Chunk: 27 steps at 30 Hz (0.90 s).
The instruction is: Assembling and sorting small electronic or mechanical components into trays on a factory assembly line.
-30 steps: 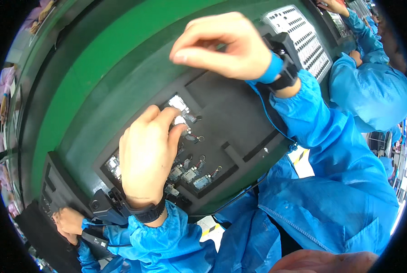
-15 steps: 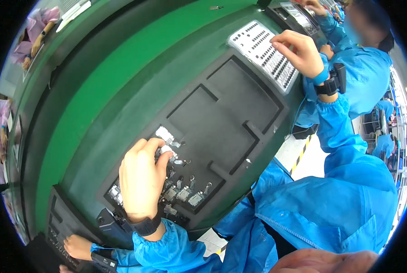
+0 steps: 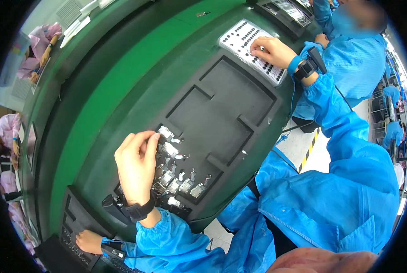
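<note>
My left hand [image 3: 135, 161] is over the left end of a black foam tray [image 3: 221, 123], its thumb and forefinger pinched together. Whatever they may hold is too small to make out. Beside those fingertips lies a small silvery metal part [image 3: 166, 132] with a dark ring end, and a similar whitish part [image 3: 170, 149] is just below it. Several more such parts [image 3: 185, 185] crowd that end of the tray. My right hand [image 3: 276, 52] reaches onto a white sheet [image 3: 233, 41] with rows of small black round pieces. Its fingertips close down among the pieces; what is between them is hidden.
A green-topped bench [image 3: 121, 104] carries the trays. Another black tray [image 3: 83, 223] stands at the lower left, with a co-worker's hand [image 3: 88, 241] over it. A person in blue [image 3: 340, 68] sits at the far right. A dark case [image 3: 283, 18] stands beyond the white sheet.
My right hand has lowered leftward onto the white sheet. My left hand has drawn back a little to the left, uncovering the whitish part on the tray. The view has shifted slightly.
</note>
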{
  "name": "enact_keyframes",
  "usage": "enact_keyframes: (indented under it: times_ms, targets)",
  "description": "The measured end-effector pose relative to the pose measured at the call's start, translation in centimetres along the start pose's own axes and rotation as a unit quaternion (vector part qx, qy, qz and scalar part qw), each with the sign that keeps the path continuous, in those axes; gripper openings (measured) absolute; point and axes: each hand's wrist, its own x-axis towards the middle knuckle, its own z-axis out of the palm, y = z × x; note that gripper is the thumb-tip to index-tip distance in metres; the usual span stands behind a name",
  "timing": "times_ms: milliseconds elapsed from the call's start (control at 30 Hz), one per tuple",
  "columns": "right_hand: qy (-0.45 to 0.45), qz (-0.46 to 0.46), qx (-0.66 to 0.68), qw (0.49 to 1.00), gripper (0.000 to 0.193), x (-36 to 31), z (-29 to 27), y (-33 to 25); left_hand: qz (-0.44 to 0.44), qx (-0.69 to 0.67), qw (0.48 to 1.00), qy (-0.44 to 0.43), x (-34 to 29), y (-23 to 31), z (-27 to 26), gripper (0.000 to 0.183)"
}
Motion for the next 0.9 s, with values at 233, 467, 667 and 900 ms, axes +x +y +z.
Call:
enact_keyframes:
  times_ms: [233, 467, 667, 900]
  targets:
    - [-0.003, -0.015, -0.059, 0.998, 0.023, 0.9, 0.1, 0.6, 0.006, -0.016, 0.999, 0.042, 0.1, -0.4, 0.3, 0.014]
    - [0.034, 0.030, -0.046, 0.998, 0.020, 0.2, -4.4, -2.1, 0.011, -0.021, 0.999, 0.046, 0.2, -0.1, -0.3, 0.014]
    - [0.073, 0.015, 0.124, 0.989, 0.020, 0.3, -5.2, -9.3, 0.013, -0.043, 0.997, 0.057, 0.2, -0.9, 0.4, 0.013]
    - [-0.037, -0.113, 0.340, 0.933, 0.016, 3.7, -1.1, -19.8, 0.034, -0.118, 0.989, 0.079, 0.3, 0.4, 1.9, 0.014]
